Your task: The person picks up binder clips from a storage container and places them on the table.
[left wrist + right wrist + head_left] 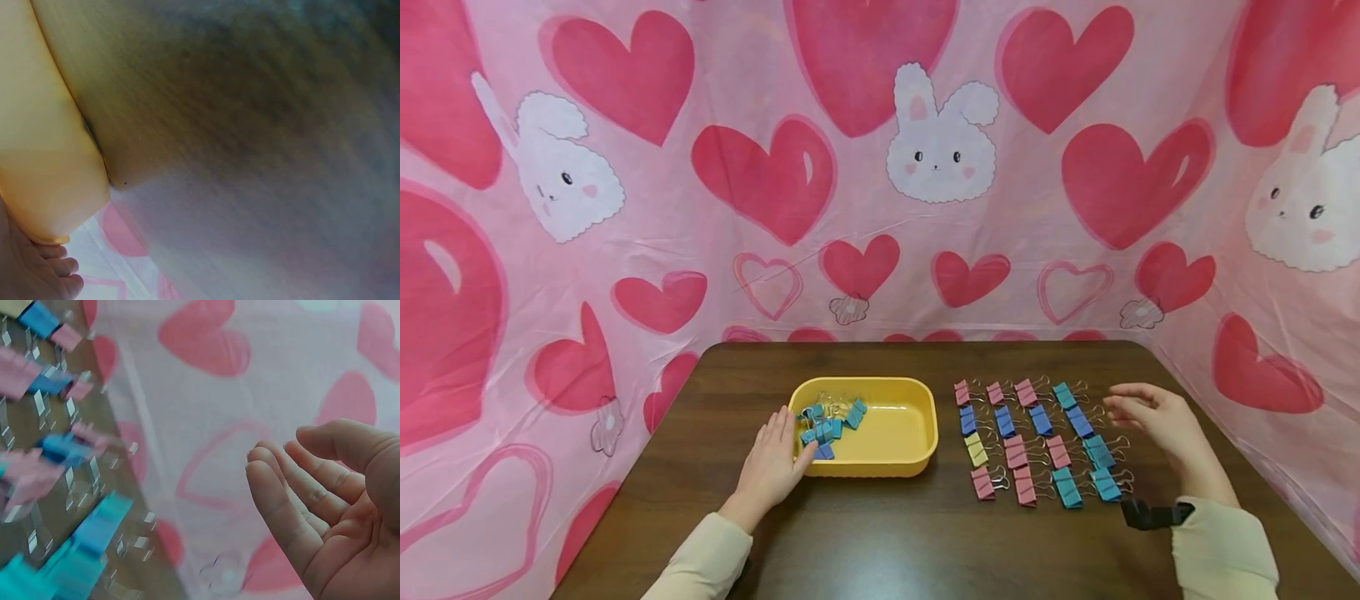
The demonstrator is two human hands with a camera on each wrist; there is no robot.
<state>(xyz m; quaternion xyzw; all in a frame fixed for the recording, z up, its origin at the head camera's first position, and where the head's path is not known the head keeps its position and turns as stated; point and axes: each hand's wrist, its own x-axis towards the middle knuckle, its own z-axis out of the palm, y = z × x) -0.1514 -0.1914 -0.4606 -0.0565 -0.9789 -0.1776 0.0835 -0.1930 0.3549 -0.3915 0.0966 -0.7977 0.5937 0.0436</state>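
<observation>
My left hand (771,462) lies along the left side of a yellow plastic tray (895,429), fingers straight and thumb at the rim. Its fingers (62,267) show beside the tray wall (50,125) in the left wrist view. Inside, several teal and blue binder clips (854,414) are heaped at the left end. My right hand (1161,425) hovers just right of rows of binder clips, holding nothing, its fingers loosely bent. Those rows hold pink clips (1017,452), blue clips (1004,421), teal clips (1067,487) and one yellow clip (976,450), with wire handles pointing right.
A dark brown wooden table (880,542) carries the tray and the clips. Behind and at the sides hangs a pink cloth (865,208) printed with hearts and rabbits. A black strap (1153,514) sits at my right wrist.
</observation>
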